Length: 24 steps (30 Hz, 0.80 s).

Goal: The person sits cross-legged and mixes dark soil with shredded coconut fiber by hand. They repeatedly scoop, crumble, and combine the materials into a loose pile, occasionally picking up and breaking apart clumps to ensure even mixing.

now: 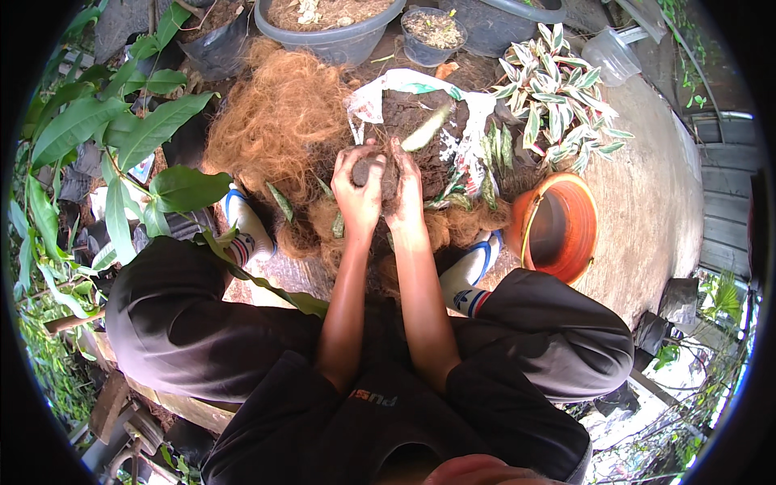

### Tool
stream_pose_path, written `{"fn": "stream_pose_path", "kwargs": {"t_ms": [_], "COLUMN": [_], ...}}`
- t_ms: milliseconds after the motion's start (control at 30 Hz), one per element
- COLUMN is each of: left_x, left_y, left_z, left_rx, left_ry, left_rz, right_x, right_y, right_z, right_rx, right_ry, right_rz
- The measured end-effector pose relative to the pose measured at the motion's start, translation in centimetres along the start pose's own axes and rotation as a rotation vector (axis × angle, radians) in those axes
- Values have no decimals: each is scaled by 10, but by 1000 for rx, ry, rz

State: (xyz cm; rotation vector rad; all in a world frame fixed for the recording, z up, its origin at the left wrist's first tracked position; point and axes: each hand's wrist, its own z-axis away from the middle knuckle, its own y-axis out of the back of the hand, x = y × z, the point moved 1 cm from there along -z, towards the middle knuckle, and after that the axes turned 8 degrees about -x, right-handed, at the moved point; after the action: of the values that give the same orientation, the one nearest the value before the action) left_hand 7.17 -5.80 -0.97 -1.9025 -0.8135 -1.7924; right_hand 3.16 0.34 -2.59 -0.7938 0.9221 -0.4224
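Between my cupped palms sits a dark ball of soil [390, 176]. My left hand [356, 184] wraps its left side with the fingers curled. From the right, my right hand [410, 184] presses against it, fingers close together. A pale green leaf [428, 131] rises up and right from beside the right fingertips; whether its base is set in the ball cannot be seen. Just beyond lies an opened white plastic sack [402, 81] holding dark soil [404, 113]. To the left is a large heap of brown coconut fibre [279, 117]. Several mottled leaf pieces [497, 149] lie around the sack.
An orange bucket [594, 234] with dark liquid stands at the right near my foot. Behind it grows a variegated plant [554, 101]. Grey pots [339, 40] line the far side, with a small pot [432, 36] between them. Large leaves [153, 129] overhang the left.
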Motion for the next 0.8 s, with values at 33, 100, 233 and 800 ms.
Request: {"fn": "stream_pose_path", "kwargs": {"t_ms": [33, 100, 233, 800], "left_x": [3, 3, 2, -39], "left_y": [0, 1, 4, 9], "left_z": [0, -1, -4, 0], "left_rx": [-28, -76, -98, 171], "left_ry": [-3, 17, 0, 137], "left_rz": [-65, -145, -188, 407], "right_x": [3, 1, 2, -1], "right_y": [9, 5, 5, 18], "right_z": [-8, -3, -2, -5], "right_rx": [0, 1, -23, -6], "right_ry": [-53, -17, -17, -168], "right_rz": [-12, 19, 19, 279]}}
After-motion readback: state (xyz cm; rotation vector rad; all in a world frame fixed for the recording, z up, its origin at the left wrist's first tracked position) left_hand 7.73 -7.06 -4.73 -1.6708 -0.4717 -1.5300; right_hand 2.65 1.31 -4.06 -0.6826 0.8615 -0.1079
